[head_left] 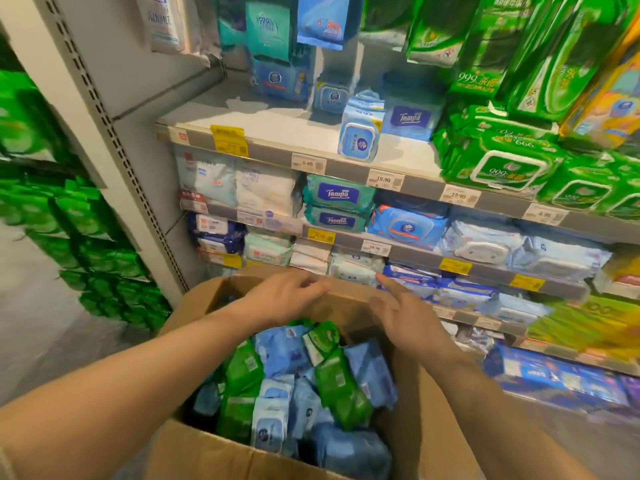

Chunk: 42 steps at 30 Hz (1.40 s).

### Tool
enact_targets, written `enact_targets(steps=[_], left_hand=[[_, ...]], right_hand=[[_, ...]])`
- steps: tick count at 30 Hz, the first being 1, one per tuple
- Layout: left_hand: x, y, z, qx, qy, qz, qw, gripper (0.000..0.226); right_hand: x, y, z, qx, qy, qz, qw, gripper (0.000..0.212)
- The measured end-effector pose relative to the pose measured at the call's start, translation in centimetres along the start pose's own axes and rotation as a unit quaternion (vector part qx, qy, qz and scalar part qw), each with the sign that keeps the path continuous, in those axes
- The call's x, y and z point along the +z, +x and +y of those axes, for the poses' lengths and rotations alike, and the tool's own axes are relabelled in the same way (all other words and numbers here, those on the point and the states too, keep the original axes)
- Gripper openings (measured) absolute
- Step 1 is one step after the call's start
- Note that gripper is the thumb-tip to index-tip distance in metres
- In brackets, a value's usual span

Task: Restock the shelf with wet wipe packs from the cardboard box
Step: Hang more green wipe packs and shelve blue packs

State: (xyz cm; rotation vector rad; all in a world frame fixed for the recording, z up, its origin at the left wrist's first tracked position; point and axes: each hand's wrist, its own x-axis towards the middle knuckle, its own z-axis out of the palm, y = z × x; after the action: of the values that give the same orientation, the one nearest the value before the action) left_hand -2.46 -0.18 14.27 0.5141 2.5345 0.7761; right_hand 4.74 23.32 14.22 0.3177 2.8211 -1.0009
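Brightly and evenly lit from overhead store lighting, with soft shadows only, deepest at the back of the upper shelf point(277, 123) and inside the cardboard box point(221, 455). Mild sheen on glossy green wipe packs point(502, 161) at right. Strong wide-angle bending of shelf edges and the grey upright point(104, 140) toward the frame borders. Smeared, blocky blur on both hands, the left hand point(287, 296) and right hand point(408, 317), and along the left and right margins. Sharpest near the centre price labels point(384, 180).
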Motion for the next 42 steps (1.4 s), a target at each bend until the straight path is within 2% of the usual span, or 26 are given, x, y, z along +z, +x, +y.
enact_targets(steps=[4,7,9,13,16,23,28,32,34,36,39,41,42], left_hand=[[3.4,-1.3,-0.9,-0.061,-0.038,-0.007,0.997,0.064],[5.9,-2.0,-1.0,-0.088,-0.064,-0.006,0.994,0.077],[7.6,-2.1,-1.2,-0.094,-0.068,-0.016,0.993,0.078],[10.9,-2.1,-1.8,-0.114,-0.077,-0.023,0.990,0.053],[13.2,-2.2,-1.8,-0.127,-0.098,-0.026,0.987,0.046],[17.4,-1.1,-3.2,-0.163,-0.123,-0.069,0.977,0.049],[18.9,0.5,-4.6,-0.212,-0.175,-0.089,0.957,0.040],[18.7,1.4,-5.3,-0.230,-0.171,-0.088,0.954,0.048],[18.5,1.0,-5.0,-0.233,-0.179,-0.086,0.952,0.052],[21.3,2.1,-8.9,-0.257,-0.166,-0.139,0.942,0.054],[21.6,1.9,-8.9,-0.242,-0.185,-0.120,0.945,0.054],[21.6,2.3,-9.0,-0.231,-0.194,-0.118,0.946,0.054],[21.8,2.5,-9.5,-0.232,-0.197,-0.121,0.945,0.053]], right_hand=[[1.6,-1.5,2.5,0.022,0.032,-0.038,0.999,0.053],[3.2,-1.8,4.6,0.039,0.061,-0.048,0.996,0.054],[4.2,-1.9,6.0,0.045,0.083,-0.055,0.994,0.054],[6.1,-2.4,8.8,0.058,0.121,-0.054,0.990,0.050],[7.8,-2.6,10.6,0.084,0.141,-0.069,0.984,0.049],[11.4,-2.8,13.0,0.148,0.165,-0.097,0.970,0.051],[13.6,-3.5,13.9,0.202,0.202,-0.062,0.956,0.048],[15.0,-3.1,14.1,0.240,0.229,-0.039,0.943,0.046],[15.0,-3.4,13.8,0.258,0.235,-0.051,0.936,0.052],[20.9,-2.7,16.5,0.309,0.238,-0.058,0.919,0.064],[22.0,-2.4,17.4,0.327,0.285,-0.032,0.901,0.079],[22.2,-1.5,17.2,0.351,0.299,-0.015,0.887,0.077],[22.6,-1.3,17.2,0.363,0.312,-0.016,0.878,0.069]])
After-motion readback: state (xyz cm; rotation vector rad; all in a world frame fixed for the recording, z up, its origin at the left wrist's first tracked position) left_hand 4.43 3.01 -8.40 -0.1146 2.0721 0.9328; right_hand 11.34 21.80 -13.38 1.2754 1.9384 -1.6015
